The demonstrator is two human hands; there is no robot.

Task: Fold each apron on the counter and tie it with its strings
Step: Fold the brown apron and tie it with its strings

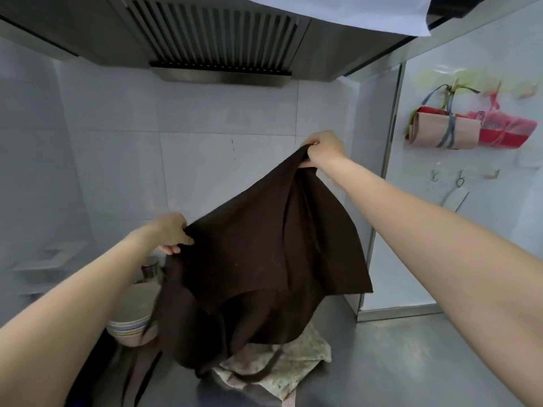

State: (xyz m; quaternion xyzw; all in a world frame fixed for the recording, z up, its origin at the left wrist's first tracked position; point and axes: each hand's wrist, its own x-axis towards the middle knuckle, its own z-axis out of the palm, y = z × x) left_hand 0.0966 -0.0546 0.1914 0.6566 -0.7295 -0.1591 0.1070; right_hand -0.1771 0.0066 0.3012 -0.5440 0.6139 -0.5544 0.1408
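A slatted range hood (214, 39) hangs above white wall tiles (117, 142). A stack of bowls (132, 315) stands on the worktop (411, 362) at lower left. Folded, tied cloth bundles (470, 130) hang from wall hooks (458, 177) at right.

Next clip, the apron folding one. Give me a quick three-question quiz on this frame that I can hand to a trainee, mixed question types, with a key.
1. True or false: the brown apron lies flat on the counter.
2. Which hand is raised higher? A) left hand B) right hand C) both level
3. Fill in: under the hanging brown apron, on the counter, lies a pale ______ cloth.

Key
1. False: both hands grip its top edge and hold it up, with only its lower part reaching the pile.
2. B
3. Patterned. A stack of bowls stands to its left, and folded, tied bundles hang on the right wall.
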